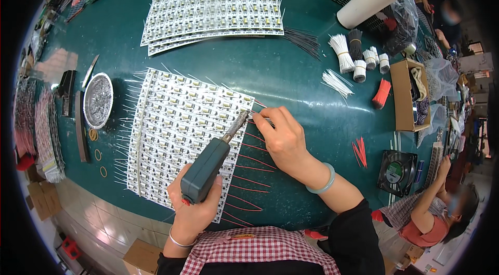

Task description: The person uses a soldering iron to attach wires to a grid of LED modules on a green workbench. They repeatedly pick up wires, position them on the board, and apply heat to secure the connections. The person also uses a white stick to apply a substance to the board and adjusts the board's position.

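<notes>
My left hand (192, 218) grips a dark green soldering gun (206, 170) whose metal tip points up and right. Under it lies a white panel of small circuit boards (174, 119), dotted with yellow and black parts. The tip is at the panel's upper right corner. There, my right hand (283, 140) pinches a thin wire, mostly hidden by the fingertips, close to the tip. Red wires (255, 176) stick out along the panel's right edge, below my right hand. Pale wires (120, 150) fringe its left edge.
Beyond lies a stack of similar panels (213, 4). At left are a foil-lined bowl (98, 101) and rubber bands (99, 155). To the right are white wire bundles (341, 52), a red bundle (381, 93), a tumbler (370, 0), a cardboard box (406, 98) and a fan (397, 172). Other people work at right.
</notes>
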